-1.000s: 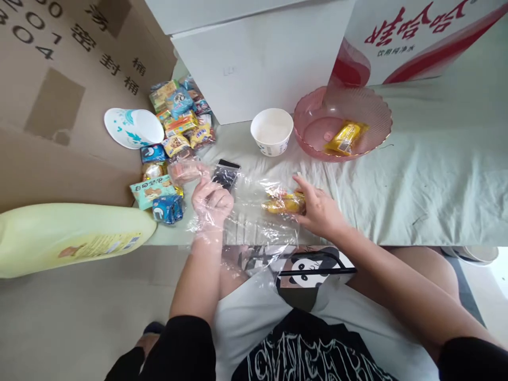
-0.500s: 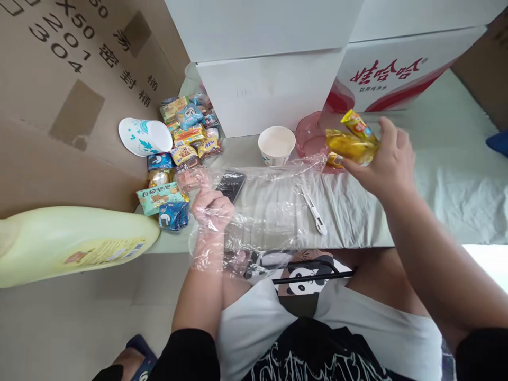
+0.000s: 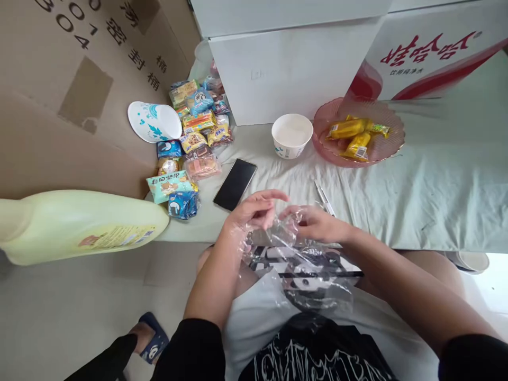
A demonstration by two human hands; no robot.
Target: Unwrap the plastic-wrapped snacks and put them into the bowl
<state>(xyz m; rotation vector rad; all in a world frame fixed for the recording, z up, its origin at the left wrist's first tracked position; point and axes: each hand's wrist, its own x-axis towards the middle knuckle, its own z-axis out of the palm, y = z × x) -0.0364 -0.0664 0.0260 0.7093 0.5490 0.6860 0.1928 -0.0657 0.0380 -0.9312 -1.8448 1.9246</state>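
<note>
A crumpled clear plastic bag (image 3: 313, 283) hangs over my lap at the front edge of the cloth-covered surface. My right hand (image 3: 317, 223) grips its upper part with bent fingers. Just left of it is my left hand (image 3: 256, 209), its index finger stretched out and the others loosely curled apart. Film from the bag lies against my left wrist and palm. Several yellow-wrapped snacks (image 3: 349, 128) rest in the pink scalloped bowl (image 3: 323, 143) at the back right. Close behind my right hand lies a white utility knife (image 3: 323, 196), partly hidden by it.
A black phone (image 3: 235, 184) lies left of centre, behind my left hand. A white paper bowl (image 3: 291, 138) stands beside the pink bowl; another paper bowl (image 3: 153, 121) is tipped by several wrapped snacks (image 3: 198, 121). White boxes (image 3: 293, 74), a cardboard box (image 3: 79, 148) and a large yellow bottle (image 3: 87, 225) surround them.
My right hand has let go of the yellow snacks, now in the pink bowl, and come back to the bag. My left hand has moved right and loosened; the bag is lower.
</note>
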